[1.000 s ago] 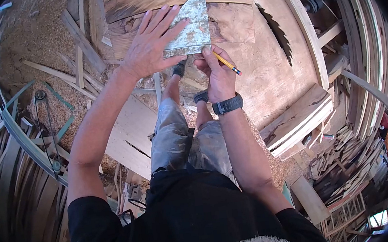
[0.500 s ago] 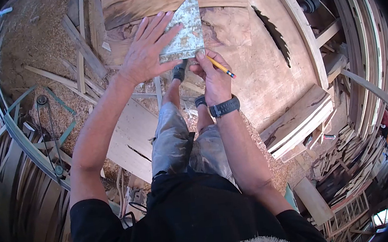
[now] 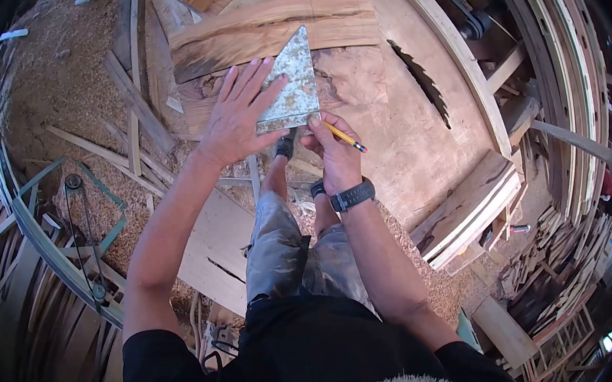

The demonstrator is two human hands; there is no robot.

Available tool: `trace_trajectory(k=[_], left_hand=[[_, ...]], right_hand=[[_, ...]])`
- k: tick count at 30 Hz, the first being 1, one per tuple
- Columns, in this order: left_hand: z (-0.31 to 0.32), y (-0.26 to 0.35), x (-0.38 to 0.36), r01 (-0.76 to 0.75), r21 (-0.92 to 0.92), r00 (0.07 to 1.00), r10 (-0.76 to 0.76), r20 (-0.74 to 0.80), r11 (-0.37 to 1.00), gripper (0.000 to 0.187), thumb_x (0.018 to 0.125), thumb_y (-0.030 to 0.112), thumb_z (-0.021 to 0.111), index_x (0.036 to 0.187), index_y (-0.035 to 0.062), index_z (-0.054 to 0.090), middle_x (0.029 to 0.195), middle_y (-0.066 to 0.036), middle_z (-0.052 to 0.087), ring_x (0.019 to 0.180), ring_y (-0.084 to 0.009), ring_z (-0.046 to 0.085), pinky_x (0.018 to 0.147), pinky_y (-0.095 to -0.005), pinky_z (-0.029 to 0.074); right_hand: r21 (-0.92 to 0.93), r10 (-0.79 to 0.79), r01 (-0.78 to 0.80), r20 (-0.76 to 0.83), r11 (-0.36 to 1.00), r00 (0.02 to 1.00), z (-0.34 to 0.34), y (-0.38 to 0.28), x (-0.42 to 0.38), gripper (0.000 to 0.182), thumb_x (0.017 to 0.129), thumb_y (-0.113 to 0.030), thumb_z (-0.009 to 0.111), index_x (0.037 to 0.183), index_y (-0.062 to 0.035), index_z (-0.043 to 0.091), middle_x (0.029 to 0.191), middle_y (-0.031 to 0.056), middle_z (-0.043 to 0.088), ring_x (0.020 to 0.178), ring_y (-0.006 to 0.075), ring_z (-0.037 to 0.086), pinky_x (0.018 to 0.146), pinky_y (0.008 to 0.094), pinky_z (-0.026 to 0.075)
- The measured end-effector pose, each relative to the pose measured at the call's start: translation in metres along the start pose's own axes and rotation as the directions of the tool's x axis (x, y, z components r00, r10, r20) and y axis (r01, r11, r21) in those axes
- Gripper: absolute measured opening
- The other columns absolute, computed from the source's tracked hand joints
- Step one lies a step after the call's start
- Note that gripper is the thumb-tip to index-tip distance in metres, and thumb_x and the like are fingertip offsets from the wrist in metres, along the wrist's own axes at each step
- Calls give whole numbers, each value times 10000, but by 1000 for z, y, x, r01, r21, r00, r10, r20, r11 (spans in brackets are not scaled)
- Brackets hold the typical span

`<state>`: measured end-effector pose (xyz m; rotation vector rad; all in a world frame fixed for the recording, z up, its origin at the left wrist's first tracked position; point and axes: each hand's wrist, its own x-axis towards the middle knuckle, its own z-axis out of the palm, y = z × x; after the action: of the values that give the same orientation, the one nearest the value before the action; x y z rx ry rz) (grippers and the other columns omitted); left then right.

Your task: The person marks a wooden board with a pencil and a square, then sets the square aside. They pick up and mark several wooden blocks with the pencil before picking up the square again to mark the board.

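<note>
My left hand [image 3: 237,116] lies spread with its fingers apart over the left side of a worn metal triangle [image 3: 296,80]. The triangle rests on a wooden board with dark, wavy grain [image 3: 353,74]. Beside the triangle's lower right corner, my right hand [image 3: 332,143] is closed around a yellow pencil [image 3: 345,137], its dark end pointing down and right. The thumb tip of that hand touches the triangle's bottom edge. A black watch is on the right wrist.
A toothed saw blade [image 3: 421,83] pokes through a slot in the pale table [image 3: 422,156]. At the table's lower right lies a thick wood piece [image 3: 468,204]. Wood strips and sawdust cover the ground, and a belt with pulleys [image 3: 74,182] stands at the left.
The board, triangle and both hands appear lower in the view, as does the saw table. The hands keep nearly the same pose on the triangle and pencil.
</note>
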<state>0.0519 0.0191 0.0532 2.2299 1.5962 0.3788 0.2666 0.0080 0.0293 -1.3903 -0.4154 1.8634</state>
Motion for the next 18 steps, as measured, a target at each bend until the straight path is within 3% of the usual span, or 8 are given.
trace_trajectory(k=[6, 8, 10, 13, 15, 16, 18], left_hand=[[-7, 2, -2, -2, -47, 1000, 2, -2, 999, 886, 862, 575, 697, 1578, 143, 403, 1660, -159, 312, 1543, -340, 271, 1264, -513, 179], [-6, -2, -7, -2, -68, 1000, 1, -12, 998, 874, 884, 587, 667, 1576, 125, 401, 1657, -160, 318, 1542, -340, 273, 1264, -509, 178], [-6, -9, -12, -8, -93, 999, 5, -33, 996, 863, 907, 598, 638, 1575, 106, 399, 1655, -162, 324, 1542, -340, 275, 1265, -504, 177], [-7, -18, -23, 26, -40, 999, -28, -35, 999, 811, 936, 517, 647, 1568, 73, 397, 1652, -171, 328, 1541, -342, 278, 1264, -502, 178], [-3, -21, -35, 193, 66, 976, -184, -114, 979, 771, 944, 415, 674, 1563, 49, 395, 1650, -176, 326, 1540, -360, 273, 1263, -490, 181], [-1, -24, -41, 192, 61, 977, -185, -109, 979, 771, 944, 415, 674, 1563, 49, 395, 1650, -176, 326, 1540, -360, 273, 1263, -490, 181], [3, -29, -53, 314, 48, 917, -290, -272, 948, 750, 930, 312, 714, 1556, 44, 399, 1632, -222, 328, 1529, -382, 288, 1255, -488, 202]], right_hand=[[-37, 8, -8, 9, 999, 1000, -11, -3, -6, 261, 969, -144, 736, 1183, -7, 681, 950, 74, 749, 732, 97, 691, 691, 232, 568], [-57, -66, 67, 13, 996, 998, -28, -8, -11, 268, 969, -135, 732, 1191, 3, 678, 943, 57, 736, 731, 97, 688, 701, 232, 571], [-113, -75, 78, 26, 991, 997, -59, -16, -22, 306, 978, -149, 719, 1235, 5, 659, 983, 52, 720, 792, 112, 691, 767, 265, 590], [-154, -140, 121, -117, 981, 983, -108, -32, -50, 298, 982, -145, 705, 1244, -11, 658, 954, 38, 704, 786, 111, 673, 778, 285, 578], [-150, -162, 129, -237, 980, 958, -153, -30, -65, 296, 986, -152, 702, 1244, -12, 660, 941, 34, 704, 775, 115, 672, 762, 276, 573], [-173, -177, 129, -300, 976, 937, -175, -29, -72, 297, 989, -160, 704, 1240, -7, 663, 941, 37, 709, 773, 118, 677, 745, 261, 573], [-209, -180, 100, -409, 973, 894, -215, -23, -79, 298, 980, -177, 722, 1227, -19, 670, 927, 32, 707, 751, 112, 662, 735, 255, 563]])
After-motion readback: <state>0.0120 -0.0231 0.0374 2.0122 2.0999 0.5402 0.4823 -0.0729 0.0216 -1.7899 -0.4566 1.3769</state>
